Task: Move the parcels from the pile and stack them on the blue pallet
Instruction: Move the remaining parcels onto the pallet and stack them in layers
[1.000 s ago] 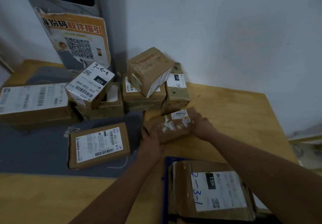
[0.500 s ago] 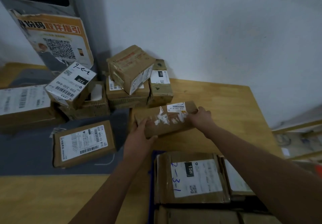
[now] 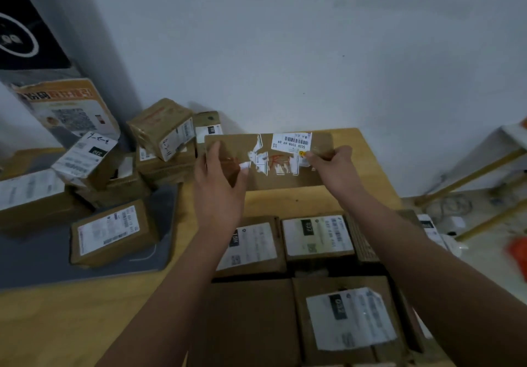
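Carried a flat brown parcel (image 3: pixel 268 164) clear of the wooden table (image 3: pixel 370 195), above its far edge and near the far right corner, between the pile and the stacked boxes. Clamped it at both short ends: left hand (image 3: pixel 219 187) wrapped round the left end with the thumb on top, right hand (image 3: pixel 333 167) pinching the right end just under a torn, peeling shipping label (image 3: pixel 291 141). Left the remaining pile (image 3: pixel 162 144) heaped against the wall at the table's far left, partly on a grey mat (image 3: pixel 34 258), with one labelled box (image 3: pixel 111 232) lying alone nearer the front edge. Found the near right corner covered by a tight layer of stacked parcels (image 3: pixel 316 238), with the blue pallet hidden beneath them. Judged the likeliest mishap a failed right-hand pinch, fingers apparently on slick tape and loose label paper rather than bare card, dropping that end onto the layer below. Judged also a risk of rocking, or of sliding off the right edge toward the floor, if set down across the dark seam between two lower boxes. Risked, too, a nudge of the leaning top box on any later reach into the pile.
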Motion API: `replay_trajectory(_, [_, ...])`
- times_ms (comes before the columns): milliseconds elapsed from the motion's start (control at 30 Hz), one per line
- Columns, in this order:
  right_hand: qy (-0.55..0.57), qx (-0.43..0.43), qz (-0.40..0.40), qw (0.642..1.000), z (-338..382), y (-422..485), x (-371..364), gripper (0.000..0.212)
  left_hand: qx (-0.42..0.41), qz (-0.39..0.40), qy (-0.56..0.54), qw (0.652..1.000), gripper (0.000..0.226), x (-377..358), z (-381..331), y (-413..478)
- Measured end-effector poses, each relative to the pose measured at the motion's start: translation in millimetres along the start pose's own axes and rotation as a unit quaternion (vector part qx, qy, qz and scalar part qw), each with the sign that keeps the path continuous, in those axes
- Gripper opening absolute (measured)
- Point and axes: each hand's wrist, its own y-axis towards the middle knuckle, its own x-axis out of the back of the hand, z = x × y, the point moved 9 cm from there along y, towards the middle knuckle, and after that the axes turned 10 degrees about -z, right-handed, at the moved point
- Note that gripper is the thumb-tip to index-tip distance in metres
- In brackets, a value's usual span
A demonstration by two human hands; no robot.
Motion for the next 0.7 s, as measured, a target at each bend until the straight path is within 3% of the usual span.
replay_trajectory(300, [0.082, -0.012, -0.038, 0.996, -101, -19, 172, 0.087, -0.093, -0.014, 0.022, 0.995, 0.066, -76, -165, -78])
replay_trajectory(500, [0.114, -0.049, -0.101, 0.987, -177, -29, 263, 0.054, -0.161, 0.008, 0.048, 0.986, 0.064, -150, -244, -117])
replay_trajectory(700, [0.136, -0.086, -0.157, 0.974, -238, -37, 310, 0.046, -0.216, 0.088, 0.067, 0.97, 0.062, -225, -288, -153])
